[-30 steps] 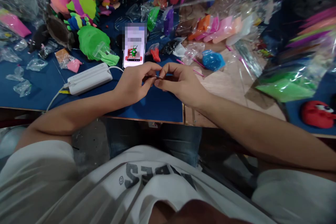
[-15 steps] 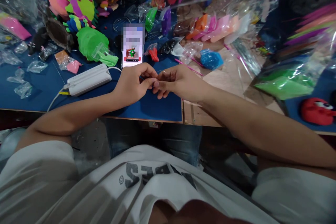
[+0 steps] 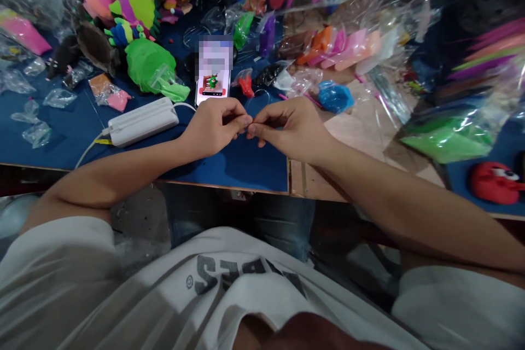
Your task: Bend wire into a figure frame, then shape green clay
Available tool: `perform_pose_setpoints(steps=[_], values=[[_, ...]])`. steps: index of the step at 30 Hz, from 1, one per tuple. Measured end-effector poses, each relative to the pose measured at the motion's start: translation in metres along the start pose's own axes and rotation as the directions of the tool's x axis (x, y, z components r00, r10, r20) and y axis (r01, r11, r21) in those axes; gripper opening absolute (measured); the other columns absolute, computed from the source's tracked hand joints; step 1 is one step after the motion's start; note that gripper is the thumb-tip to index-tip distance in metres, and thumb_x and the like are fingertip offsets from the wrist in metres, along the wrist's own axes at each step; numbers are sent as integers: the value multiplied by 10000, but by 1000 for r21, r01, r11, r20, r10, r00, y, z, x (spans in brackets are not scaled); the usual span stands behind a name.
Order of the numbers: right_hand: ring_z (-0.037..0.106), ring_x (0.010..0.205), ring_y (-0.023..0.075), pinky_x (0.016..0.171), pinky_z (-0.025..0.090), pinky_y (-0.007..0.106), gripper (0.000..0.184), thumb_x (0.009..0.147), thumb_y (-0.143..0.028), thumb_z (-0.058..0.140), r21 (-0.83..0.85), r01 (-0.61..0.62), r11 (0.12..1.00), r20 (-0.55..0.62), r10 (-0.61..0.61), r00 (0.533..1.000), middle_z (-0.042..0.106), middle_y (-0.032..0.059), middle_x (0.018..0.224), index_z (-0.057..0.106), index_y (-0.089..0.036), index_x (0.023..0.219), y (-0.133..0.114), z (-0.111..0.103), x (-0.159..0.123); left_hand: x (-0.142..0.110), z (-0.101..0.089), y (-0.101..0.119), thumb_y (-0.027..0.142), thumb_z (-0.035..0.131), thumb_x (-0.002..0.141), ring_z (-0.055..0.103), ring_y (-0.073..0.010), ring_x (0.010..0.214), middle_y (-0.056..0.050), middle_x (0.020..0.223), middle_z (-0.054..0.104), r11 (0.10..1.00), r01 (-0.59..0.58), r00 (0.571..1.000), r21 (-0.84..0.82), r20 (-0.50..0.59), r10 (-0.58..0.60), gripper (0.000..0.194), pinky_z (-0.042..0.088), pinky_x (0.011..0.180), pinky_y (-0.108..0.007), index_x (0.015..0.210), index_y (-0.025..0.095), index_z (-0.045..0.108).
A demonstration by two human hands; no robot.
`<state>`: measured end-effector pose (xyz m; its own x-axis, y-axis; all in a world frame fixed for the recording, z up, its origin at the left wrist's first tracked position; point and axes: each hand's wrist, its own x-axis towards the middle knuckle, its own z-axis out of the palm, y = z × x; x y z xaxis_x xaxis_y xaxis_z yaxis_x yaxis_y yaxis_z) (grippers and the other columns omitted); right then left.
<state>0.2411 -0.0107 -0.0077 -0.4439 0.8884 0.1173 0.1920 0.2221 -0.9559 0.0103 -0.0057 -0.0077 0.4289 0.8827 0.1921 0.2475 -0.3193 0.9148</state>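
My left hand and my right hand meet above the front of the blue table. Both are pinched, thumb against forefinger, with the fingertips almost touching. A thin wire curves up in a loop just beyond the fingertips, and its ends run into the two pinches. Behind my left hand lies a phone with a small green figure on its lit screen. A red clay piece in a clear bag sits just past the wire loop.
A white power bank with cables lies left of my left hand. Behind are a green clay shape and several bags of coloured clay. A blue clay packet is beyond my right hand; a red clay head sits far right.
Both hands have drawn slightly apart at the fingertips, and the wire loop now shows clearly beyond them. The whole view has shifted a little, moving the table things rightward.
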Motion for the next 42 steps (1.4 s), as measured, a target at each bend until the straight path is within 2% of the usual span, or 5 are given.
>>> perform_pose_setpoints(steps=[7, 17, 28, 35, 42], values=[[786, 671, 204, 647, 620, 357, 191, 1009, -288, 874, -158, 153, 975, 40, -149, 988, 844, 15, 766, 847, -270, 820, -3, -8, -3, 6, -6, 1, 246, 759, 1084, 677, -95, 597, -36, 784, 806, 994, 42, 989, -98, 148, -27, 212, 547, 578, -234, 886, 186, 714], [783, 648, 168, 609, 643, 293, 318, 1015, -460, 939, 9, 26, 1000, 14, -27, 1000, 864, 40, 792, 808, -231, 838, 2, -13, 3, 11, -13, -2, 280, 904, 971, 790, -149, 714, -75, 892, 871, 974, 102, 980, -203, 188, -63, 156, 648, 640, -282, 1029, 166, 813], [745, 631, 174, 600, 608, 294, 516, 967, -688, 960, 88, 32, 996, 4, -33, 999, 817, 37, 730, 792, -225, 812, 10, 0, 4, 0, -3, 1, 194, 805, 930, 715, -125, 691, -23, 794, 821, 979, -102, 995, 179, 6, 102, 33, 545, 650, -243, 942, 170, 822], [786, 709, 191, 671, 650, 338, 722, 1025, -959, 737, 64, 92, 994, -8, -92, 996, 850, 55, 857, 794, -265, 833, 11, -1, 5, -5, -7, -1, 220, 718, 1044, 805, -177, 791, -50, 936, 909, 896, -182, 981, 405, 13, 193, 203, 623, 805, -301, 1122, 207, 905], [788, 721, 203, 676, 639, 348, 673, 992, -939, 802, 10, 105, 994, -8, -105, 994, 850, 41, 872, 770, -276, 878, 15, 0, 6, -4, -7, -11, 277, 742, 1039, 857, -229, 944, -84, 1087, 933, 858, -180, 974, 481, -37, 225, 338, 668, 962, -349, 1333, 193, 886]])
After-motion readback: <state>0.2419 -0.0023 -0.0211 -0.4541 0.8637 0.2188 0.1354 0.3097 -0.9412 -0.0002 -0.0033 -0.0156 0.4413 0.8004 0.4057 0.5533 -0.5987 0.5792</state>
